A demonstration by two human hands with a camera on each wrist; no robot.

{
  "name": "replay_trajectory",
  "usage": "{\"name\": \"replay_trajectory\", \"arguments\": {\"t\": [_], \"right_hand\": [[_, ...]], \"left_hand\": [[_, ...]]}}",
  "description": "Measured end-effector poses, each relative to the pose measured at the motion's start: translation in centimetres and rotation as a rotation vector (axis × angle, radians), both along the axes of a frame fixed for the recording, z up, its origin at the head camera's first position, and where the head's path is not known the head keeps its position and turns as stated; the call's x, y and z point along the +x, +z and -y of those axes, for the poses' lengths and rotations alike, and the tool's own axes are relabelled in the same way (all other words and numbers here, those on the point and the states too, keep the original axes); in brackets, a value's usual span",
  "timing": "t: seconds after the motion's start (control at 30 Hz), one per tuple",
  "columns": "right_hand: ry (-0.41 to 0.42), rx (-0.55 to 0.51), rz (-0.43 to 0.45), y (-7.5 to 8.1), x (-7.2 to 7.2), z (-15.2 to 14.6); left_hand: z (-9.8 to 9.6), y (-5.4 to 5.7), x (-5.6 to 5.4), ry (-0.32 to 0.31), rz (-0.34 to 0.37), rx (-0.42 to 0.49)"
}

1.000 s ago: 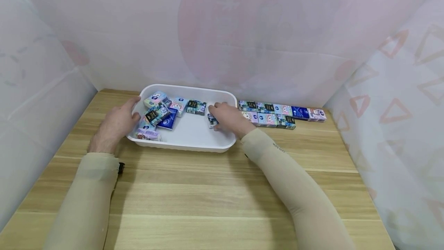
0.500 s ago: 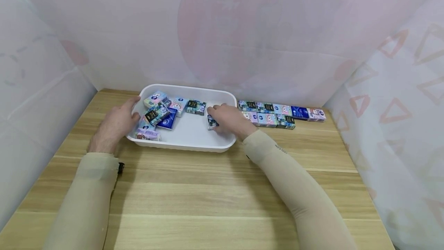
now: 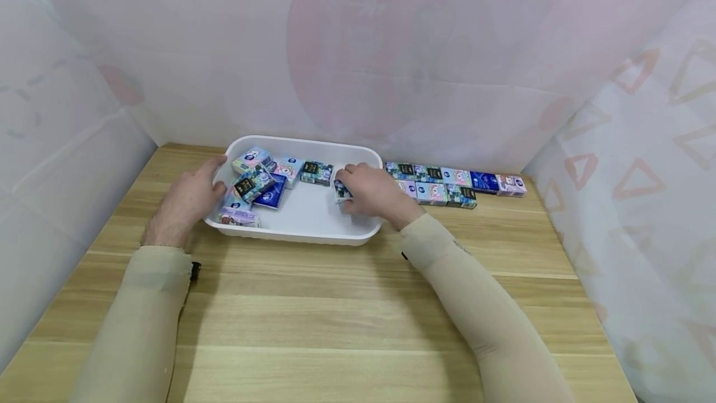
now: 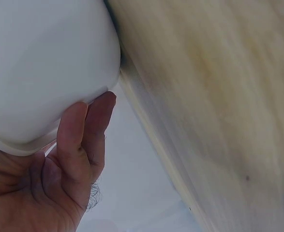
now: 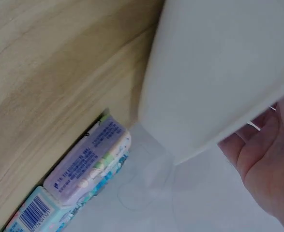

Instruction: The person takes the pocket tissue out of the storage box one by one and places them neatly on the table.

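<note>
A white plastic basin (image 3: 302,219) stands on the table with several pocket tissue packs in its left half. My left hand (image 3: 187,201) grips the basin's left rim; in the left wrist view its fingers (image 4: 70,130) lie against the outer wall. Inside the basin's right end, my right hand (image 3: 371,191) pinches a dark floral tissue pack (image 3: 341,191), partly covered by the fingers. Nearest to it in the basin is another dark floral pack (image 3: 316,173). The right wrist view shows the right hand (image 5: 270,154) reaching over the rim, the held pack hidden behind the wall.
Two rows of tissue packs (image 3: 431,193) lie side by side right of the basin, along the back wall. A blue pack (image 3: 483,181) is in the rear row. White cloth walls (image 3: 358,48) enclose the wooden table (image 3: 313,322) at the back and sides.
My right hand has shifted slightly right, its wrist swinging outward, and the pinched pack has turned a little with it. My left hand and the basin have stayed in place.
</note>
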State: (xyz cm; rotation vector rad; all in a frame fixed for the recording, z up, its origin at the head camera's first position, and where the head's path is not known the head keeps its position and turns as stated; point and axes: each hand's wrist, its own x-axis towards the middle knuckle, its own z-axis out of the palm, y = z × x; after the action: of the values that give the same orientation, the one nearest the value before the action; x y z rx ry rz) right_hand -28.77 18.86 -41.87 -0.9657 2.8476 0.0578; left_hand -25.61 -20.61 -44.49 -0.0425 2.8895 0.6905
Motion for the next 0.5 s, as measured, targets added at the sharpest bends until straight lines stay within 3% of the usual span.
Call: {"name": "replay_trajectory", "arguments": {"t": [0.3,0.5], "right_hand": [[-0.061,-0.069,-0.071,2.2,1.1,-1.6],[-0.138,-0.152,-0.101,2.5,1.7,-3.5]], "left_hand": [[0.0,0.1,0.0,-0.003,0.002,0.004],[-0.1,0.0,0.0,0.002,0.0,0.01]]}}
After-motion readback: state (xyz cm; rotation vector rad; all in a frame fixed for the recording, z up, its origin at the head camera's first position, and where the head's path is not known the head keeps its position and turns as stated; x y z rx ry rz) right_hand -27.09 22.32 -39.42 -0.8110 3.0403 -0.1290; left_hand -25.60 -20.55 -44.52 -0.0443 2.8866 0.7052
